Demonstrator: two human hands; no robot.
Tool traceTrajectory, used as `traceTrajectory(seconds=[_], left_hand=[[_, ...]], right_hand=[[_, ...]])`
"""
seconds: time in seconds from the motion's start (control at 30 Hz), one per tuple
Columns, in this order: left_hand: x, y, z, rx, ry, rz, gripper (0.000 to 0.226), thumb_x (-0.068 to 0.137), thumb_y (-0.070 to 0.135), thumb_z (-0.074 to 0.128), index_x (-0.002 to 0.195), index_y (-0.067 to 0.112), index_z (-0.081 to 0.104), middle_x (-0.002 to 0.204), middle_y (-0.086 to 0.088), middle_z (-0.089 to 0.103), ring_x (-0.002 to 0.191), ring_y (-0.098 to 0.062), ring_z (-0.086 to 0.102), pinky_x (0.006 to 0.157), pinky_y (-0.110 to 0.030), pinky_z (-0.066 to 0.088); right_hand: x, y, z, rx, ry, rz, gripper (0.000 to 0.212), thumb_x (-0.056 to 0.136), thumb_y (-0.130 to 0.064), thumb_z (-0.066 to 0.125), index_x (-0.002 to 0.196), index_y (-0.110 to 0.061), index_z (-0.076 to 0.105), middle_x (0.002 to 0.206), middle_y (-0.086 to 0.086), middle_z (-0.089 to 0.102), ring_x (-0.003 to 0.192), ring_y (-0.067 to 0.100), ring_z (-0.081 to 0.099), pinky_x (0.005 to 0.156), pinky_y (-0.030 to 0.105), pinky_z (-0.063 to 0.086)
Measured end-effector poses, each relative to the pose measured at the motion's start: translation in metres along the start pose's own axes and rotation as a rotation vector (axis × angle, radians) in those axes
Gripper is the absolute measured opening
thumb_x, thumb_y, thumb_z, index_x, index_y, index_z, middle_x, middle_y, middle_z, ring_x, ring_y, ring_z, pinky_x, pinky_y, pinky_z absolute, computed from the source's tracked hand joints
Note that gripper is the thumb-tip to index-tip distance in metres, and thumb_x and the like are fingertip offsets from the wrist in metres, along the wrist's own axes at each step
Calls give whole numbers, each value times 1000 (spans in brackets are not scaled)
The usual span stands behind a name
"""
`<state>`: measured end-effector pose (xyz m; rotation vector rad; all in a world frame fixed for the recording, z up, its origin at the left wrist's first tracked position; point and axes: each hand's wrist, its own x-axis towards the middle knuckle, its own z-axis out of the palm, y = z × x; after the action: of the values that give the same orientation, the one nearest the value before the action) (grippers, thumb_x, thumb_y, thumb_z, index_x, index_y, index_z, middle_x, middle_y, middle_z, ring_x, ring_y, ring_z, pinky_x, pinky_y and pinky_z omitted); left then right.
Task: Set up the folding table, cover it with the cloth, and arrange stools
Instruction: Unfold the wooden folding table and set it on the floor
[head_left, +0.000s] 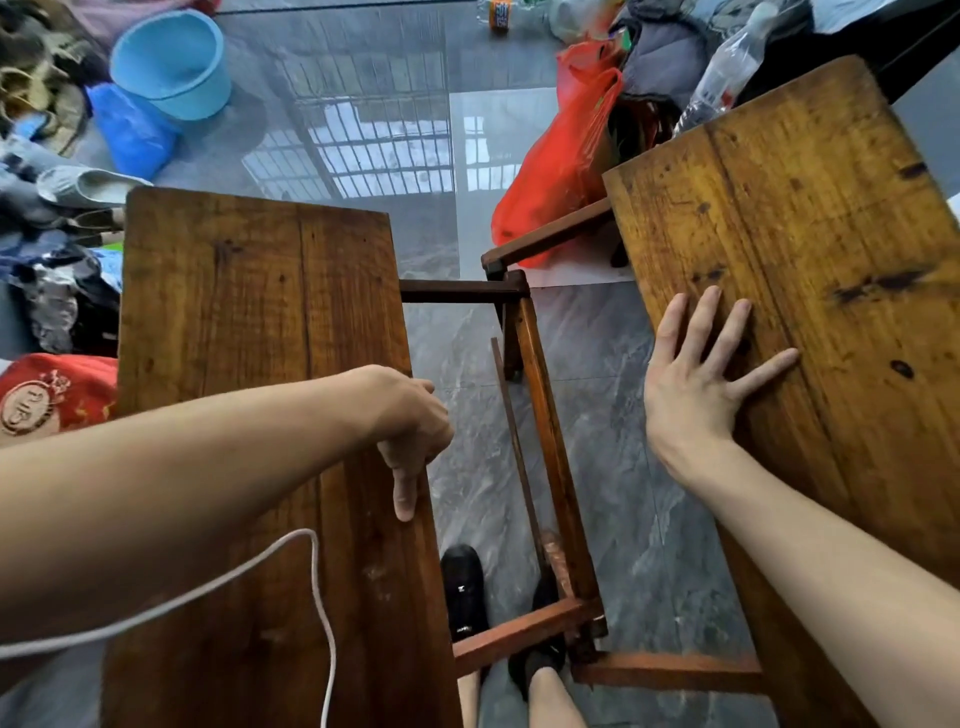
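**Head view: table halves apart, frame exposed between the hands**

Head view looks down on two wooden table leaves split open. Left hand (410, 415) curled over inner edge of left leaf (249, 364), fingers wrapped under, thumb pointing down along the edge. Right hand (701, 379) flat and spread on right leaf (810, 270), gripping nothing, just pressing. Right leaf tilted, not yet level. Folding frame (550, 452) sits between the hands, over the tiled floor (623, 415); feet in black shoes (464, 592) stand inside it.

Likely step: bringing leaves level and together on the frame. Best done by lowering both evenly, keeping left fingers clear of the closing seam, checking that frame rails seat under each leaf.

Wood: planked, varnished, knotty; left darker reddish, right yellower and scuffed. Frame rails slim, square-section. Floor glossy grey, reflective, probably slick under legs. No cloth identifiable; no stools seen. White cord (311, 571) crosses left forearm, worth keeping out of the joint.
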<state>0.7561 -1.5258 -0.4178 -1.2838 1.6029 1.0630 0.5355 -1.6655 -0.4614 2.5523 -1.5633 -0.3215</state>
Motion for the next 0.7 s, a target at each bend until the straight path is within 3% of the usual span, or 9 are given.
traceTrajectory(seconds=[0.03, 0.13, 0.2, 0.43, 0.6, 0.7], left_hand=[[-2, 2, -2, 16, -5, 6, 75, 60, 79, 68, 108, 22, 69, 78, 18, 50, 100, -18, 39, 93, -37, 40], [-6, 6, -13, 20, -8, 19, 79, 59, 82, 65, 111, 23, 68, 78, 19, 48, 95, -19, 37, 68, -27, 30], [-7, 9, -19, 12, -14, 20, 77, 61, 82, 64, 112, 24, 68, 79, 18, 49, 96, -20, 38, 63, -27, 24], [-5, 10, -14, 22, -41, -11, 76, 61, 79, 67, 113, 24, 68, 84, 16, 51, 98, -18, 39, 56, -26, 24], [-5, 3, -2, 28, -82, -7, 74, 60, 78, 69, 109, 22, 68, 78, 17, 50, 95, -20, 40, 71, -33, 36], [-6, -2, 4, 19, -87, -2, 73, 60, 78, 70, 106, 22, 69, 76, 18, 49, 93, -19, 40, 67, -32, 36]], right_hand=[[0, 0, 0, 6, -6, 0, 70, 98, -10, 41, 153, -3, -2, 159, 25, -3, 144, 49, -6, 97, 84, 5], [4, 3, 1, 1, -20, 1, 72, 97, -10, 42, 153, -3, -2, 159, 25, -4, 144, 49, -7, 97, 84, 6], [6, 5, 2, 8, -38, 3, 73, 96, -10, 43, 153, -3, -2, 159, 25, -4, 144, 49, -7, 98, 84, 6], [10, 5, 17, 2, -71, 28, 79, 93, -4, 46, 153, -5, -5, 159, 24, -6, 144, 48, -8, 97, 82, 5], [6, -3, 28, 54, -84, 20, 70, 96, -1, 37, 153, -5, -3, 159, 24, -4, 144, 48, -6, 97, 82, 5], [4, -8, 30, 68, -71, 15, 69, 96, -1, 37, 153, -4, 0, 159, 25, -2, 144, 49, -5, 97, 83, 4]])
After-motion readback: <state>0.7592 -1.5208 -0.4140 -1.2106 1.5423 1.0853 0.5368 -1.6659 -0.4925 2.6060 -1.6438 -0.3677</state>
